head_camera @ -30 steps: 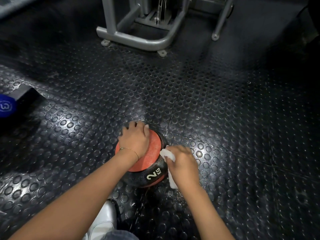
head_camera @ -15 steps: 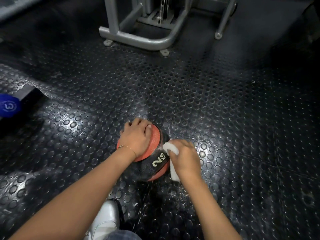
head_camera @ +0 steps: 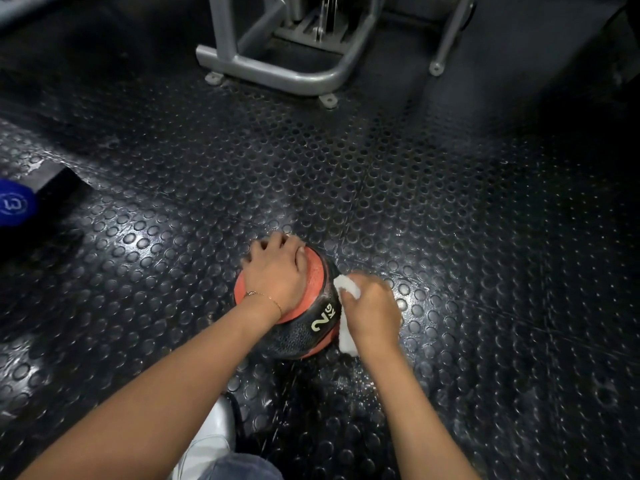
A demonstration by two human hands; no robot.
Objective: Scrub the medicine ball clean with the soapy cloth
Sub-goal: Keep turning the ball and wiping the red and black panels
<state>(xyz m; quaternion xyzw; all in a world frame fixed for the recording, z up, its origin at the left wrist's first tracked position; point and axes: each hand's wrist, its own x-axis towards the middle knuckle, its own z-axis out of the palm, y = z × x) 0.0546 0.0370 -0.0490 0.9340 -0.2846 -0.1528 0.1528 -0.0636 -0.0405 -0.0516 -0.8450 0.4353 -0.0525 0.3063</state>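
Observation:
A red and black medicine ball (head_camera: 311,299) marked "2 KG" sits on the studded black rubber floor (head_camera: 450,237). My left hand (head_camera: 277,271) lies over the top of the ball, its fingers curled down the far side and gripping it. My right hand (head_camera: 372,306) grips a white cloth (head_camera: 346,336) and presses it against the ball's right side. Part of the cloth hangs below my hand, and part sticks out above my fingers. The ball's right flank is hidden behind the cloth and hand.
A grey metal machine frame (head_camera: 277,69) stands on the floor at the back, with a thin leg (head_camera: 450,36) to its right. A blue weight (head_camera: 14,206) rests by a dark block at the far left. My white shoe (head_camera: 211,434) is just below the ball.
The ball has turned under my hands, so the "2 KG" mark has moved up and to the right. My right hand has slid up the ball's right side with the cloth.

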